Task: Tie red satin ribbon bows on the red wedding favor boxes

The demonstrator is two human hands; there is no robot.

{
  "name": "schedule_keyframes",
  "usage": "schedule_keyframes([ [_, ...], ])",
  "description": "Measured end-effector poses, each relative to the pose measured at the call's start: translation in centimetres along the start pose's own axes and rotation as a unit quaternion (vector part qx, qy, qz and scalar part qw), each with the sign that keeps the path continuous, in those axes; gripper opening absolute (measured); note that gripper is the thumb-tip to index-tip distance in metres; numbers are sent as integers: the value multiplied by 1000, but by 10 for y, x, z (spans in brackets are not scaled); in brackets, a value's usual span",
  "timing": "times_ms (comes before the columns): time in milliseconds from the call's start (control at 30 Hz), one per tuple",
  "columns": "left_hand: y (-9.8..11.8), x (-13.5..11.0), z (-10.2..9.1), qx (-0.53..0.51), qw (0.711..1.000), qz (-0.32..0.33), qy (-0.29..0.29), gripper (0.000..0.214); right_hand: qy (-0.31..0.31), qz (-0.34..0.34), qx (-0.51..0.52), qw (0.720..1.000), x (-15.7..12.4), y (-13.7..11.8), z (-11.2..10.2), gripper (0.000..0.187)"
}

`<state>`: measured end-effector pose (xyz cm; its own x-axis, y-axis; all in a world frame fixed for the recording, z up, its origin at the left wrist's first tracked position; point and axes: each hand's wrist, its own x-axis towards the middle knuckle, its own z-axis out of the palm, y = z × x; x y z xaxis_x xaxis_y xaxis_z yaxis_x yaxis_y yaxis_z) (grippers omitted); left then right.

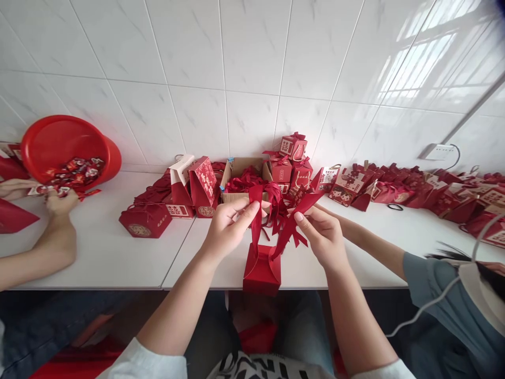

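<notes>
Lettered shirt (256, 367), hands (232, 223) (324, 234) on ribbon (255, 226), 囍 box (293, 147)

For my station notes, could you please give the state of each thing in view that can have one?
Red ribbon: untied, two strands raised
Left hand: pinching one strand
Right hand: pinching the other
Front red box: folded into shape
Cardboard carton: open, holding ribbons
Red tub: tipped, candies inside
Top stacked box: bow tied
</notes>
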<state>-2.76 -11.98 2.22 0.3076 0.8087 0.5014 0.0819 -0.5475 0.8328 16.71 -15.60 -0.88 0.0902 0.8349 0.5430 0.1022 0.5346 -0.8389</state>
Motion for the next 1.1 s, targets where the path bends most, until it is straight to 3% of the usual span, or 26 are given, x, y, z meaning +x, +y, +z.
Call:
schedule_keyframes([
  [267,3,-2,1,-12,1000,8,-7,28,-18,18,11,1000,-1,-1,3,14],
  [433,1,-3,6,-47,999,-10,7,23,-43,84,71,993,0,-5,8,17],
  [700,2,-3,7,-3,995,-78,-62,54,-91,125,47,987,-2,-8,14,24],
  [833,-1,-1,8,25,995,-63,-67,26,-116,110,43,986,-5,-7,11,21],
  [1100,-4,-4,7,72,993,-29,-86,15,-125,112,135,976,-4,1,14,20],
])
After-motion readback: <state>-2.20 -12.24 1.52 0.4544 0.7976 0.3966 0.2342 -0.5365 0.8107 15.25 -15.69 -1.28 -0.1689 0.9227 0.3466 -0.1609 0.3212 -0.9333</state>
